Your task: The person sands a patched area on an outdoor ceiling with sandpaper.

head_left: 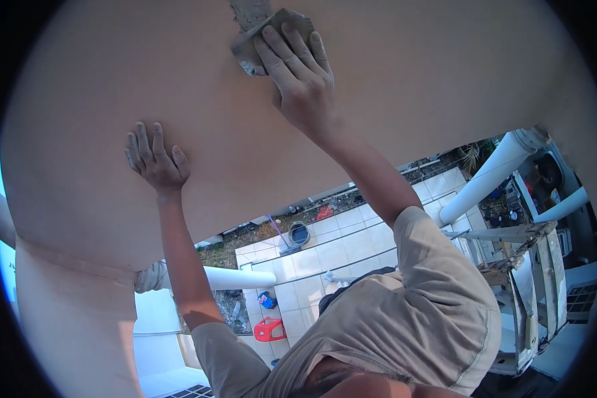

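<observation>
My right hand (302,76) is raised at the top of the view, its fingers pressed over a grey, dusty sheet or pad (249,56) held flat against a smooth beige surface (212,132). Just above the pad runs a rough grey patch (251,12) on that surface. Further left and lower, my left hand (156,159) rests against the same beige surface with its fingers spread and nothing in it. Grey dust coats the fingers of both hands.
Far below lies a tiled floor (331,255) with a red stool (269,330), a dark bucket (298,233) and a blue container (266,300). White columns (484,176) stand at both sides. A worn wooden ladder or frame (521,292) is at the right.
</observation>
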### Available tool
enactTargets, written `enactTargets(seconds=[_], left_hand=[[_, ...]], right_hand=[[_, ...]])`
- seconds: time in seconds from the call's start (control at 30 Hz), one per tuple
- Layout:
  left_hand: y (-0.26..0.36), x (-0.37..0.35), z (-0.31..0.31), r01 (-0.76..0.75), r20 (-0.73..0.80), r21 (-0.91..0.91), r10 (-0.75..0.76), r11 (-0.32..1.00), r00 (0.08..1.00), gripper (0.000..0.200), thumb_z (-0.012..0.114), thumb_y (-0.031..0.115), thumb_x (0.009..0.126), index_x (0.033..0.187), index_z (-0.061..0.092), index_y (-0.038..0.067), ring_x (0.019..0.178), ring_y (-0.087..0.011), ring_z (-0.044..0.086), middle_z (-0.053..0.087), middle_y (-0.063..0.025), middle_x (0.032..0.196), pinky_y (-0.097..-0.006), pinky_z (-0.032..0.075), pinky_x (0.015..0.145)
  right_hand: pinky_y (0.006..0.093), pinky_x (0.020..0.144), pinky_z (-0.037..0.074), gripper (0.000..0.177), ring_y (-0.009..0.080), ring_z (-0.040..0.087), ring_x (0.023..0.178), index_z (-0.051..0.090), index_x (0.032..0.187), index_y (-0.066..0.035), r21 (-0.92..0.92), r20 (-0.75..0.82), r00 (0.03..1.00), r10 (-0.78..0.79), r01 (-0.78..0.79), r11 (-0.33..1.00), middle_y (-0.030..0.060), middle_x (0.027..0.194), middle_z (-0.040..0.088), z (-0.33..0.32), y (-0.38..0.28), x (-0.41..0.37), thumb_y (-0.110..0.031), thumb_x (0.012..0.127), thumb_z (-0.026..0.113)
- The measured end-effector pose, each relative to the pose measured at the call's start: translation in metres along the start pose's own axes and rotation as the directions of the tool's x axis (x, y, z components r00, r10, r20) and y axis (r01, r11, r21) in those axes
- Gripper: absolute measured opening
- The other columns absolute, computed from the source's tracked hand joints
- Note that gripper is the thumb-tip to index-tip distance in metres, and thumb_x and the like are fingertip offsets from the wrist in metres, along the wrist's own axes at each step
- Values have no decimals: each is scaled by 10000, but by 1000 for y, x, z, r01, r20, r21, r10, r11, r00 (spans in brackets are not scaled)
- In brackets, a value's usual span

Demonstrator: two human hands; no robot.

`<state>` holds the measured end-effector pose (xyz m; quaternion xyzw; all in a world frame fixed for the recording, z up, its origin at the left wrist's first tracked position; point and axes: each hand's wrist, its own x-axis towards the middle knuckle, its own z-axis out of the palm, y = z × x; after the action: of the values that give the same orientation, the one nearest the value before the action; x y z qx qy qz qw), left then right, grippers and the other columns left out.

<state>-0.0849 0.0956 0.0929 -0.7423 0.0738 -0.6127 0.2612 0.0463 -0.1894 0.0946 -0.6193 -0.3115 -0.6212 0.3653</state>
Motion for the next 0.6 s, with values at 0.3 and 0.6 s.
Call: enactTargets(seconds=[0.3,0.6], left_hand=[[2,3,-1,-21,-9,18,21,1000,1000,521,388,336,962,1427,447,109,1432,-354,278,394,-159,1500,-518,151,1158],[2,2,-2,-19,-1,16,19,1000,1000,524,403,337,958,1426,449,107,1431,-339,286,392,-159,1504,-496,135,1165]], right_hand=[[480,1170,244,346,231,497,1309,675,1183,-104,29,27,1000,-10,9,1000,45,1328,604,6,-10,8,-85,842,619],[469,1181,237,310,199,462,1343,689,1169,-118,2,91,995,-41,41,999,20,1318,613,-6,-7,-17,-138,867,620]])
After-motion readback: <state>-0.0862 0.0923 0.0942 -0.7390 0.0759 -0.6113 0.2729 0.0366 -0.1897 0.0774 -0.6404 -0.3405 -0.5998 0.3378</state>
